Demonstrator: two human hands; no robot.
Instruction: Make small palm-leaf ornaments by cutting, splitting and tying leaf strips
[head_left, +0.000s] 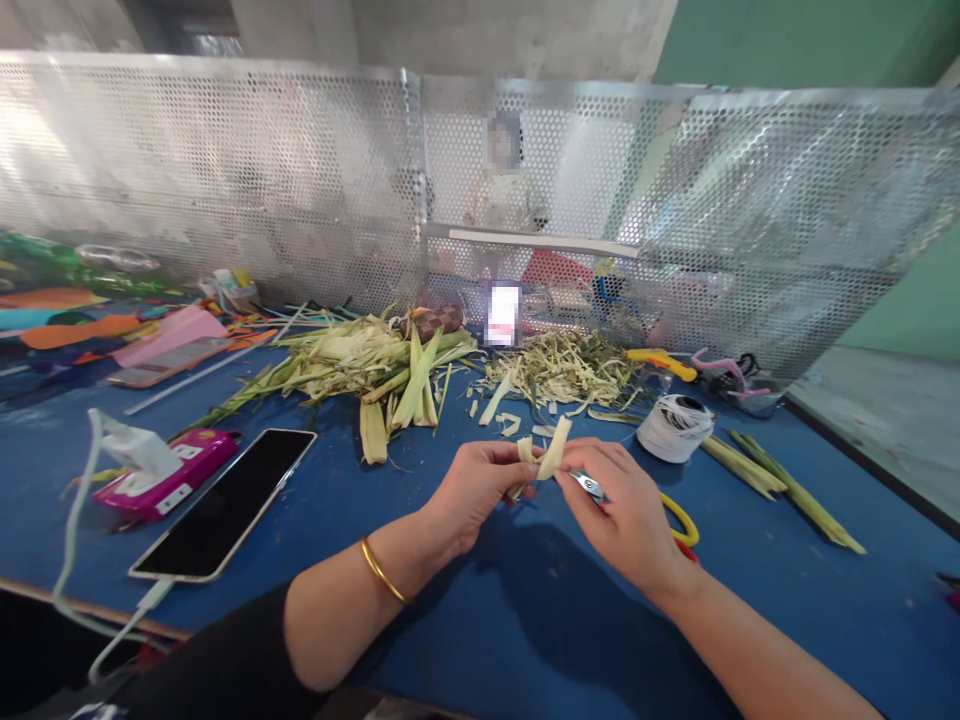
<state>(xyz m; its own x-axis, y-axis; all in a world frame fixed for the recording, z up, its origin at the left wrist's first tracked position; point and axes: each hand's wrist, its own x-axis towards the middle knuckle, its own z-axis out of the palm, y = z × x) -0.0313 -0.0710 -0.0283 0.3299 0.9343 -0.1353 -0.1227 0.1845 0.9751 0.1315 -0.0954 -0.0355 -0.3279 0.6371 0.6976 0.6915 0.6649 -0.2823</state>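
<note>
My left hand [480, 485], with a gold bangle on its wrist, is closed in a pinch on a pale dried-husk strip [555, 447] that looks folded or curled. From the other side, the fingertips of my right hand [619, 510] touch the same strip. Closed in that right hand is a pair of scissors [589, 486]; its metal pivot shows between the fingers, and a yellow and red handle sticks out behind. The palm hides the rest of it. Small husk scraps [509, 425] lie just beyond both hands.
Behind are a husk pile [337, 355], shredded husk [570, 365], a lit phone [502, 313] and a perforated metal screen [300, 190] with a person beyond. White string [675, 428] and stalks [799, 490] lie right; a charging phone [229, 505] and magenta power strip [169, 475] lie left.
</note>
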